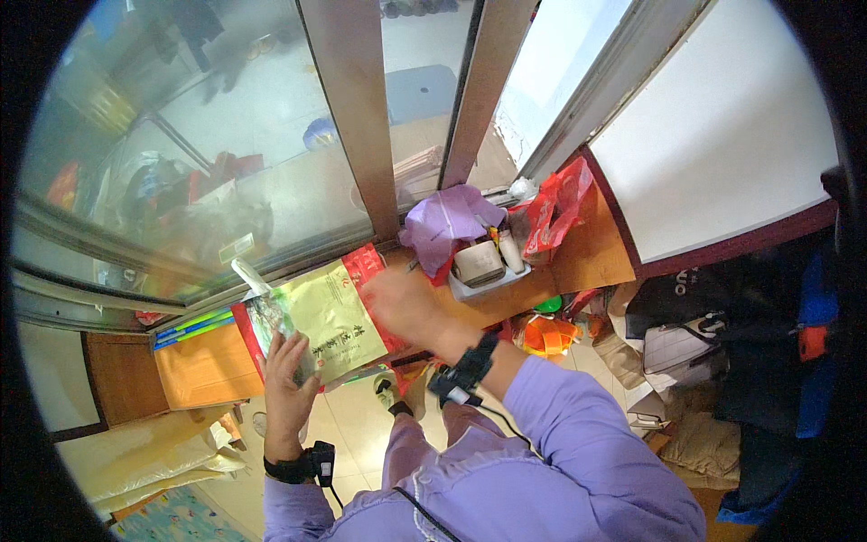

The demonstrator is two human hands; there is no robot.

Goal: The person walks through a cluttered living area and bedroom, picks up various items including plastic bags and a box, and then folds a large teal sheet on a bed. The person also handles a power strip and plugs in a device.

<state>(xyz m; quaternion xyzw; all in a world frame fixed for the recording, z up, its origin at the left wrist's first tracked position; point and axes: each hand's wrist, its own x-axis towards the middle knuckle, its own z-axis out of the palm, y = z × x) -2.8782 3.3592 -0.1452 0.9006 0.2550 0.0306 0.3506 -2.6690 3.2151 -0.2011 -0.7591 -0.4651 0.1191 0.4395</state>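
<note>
Head view, only one: green-and-red bag lies flat on the wooden ledge, left of its middle, from the window side about to the near edge. My left hand is on the bag's left side, fingers a bit apart and bent over a clear pack; can't tell if they're pinching it or just resting. My right hand is over the bag's red right side, blurred, fingers look curled in; can't tell how closed, or whether they've got hold of anything. Tray sits right of that hand, purple cloth behind it by the window edge, red bag toward the ledge's right end. Blue and green strips along the window edge, left end. Handling, my guess: green-and-red bag light, thin, floppy, slick-faced, creases rather than breaks; best taken by the side edges, one per hand, since mid-face offers little to grip. Clear pack probably soft, crinkly too.
</note>
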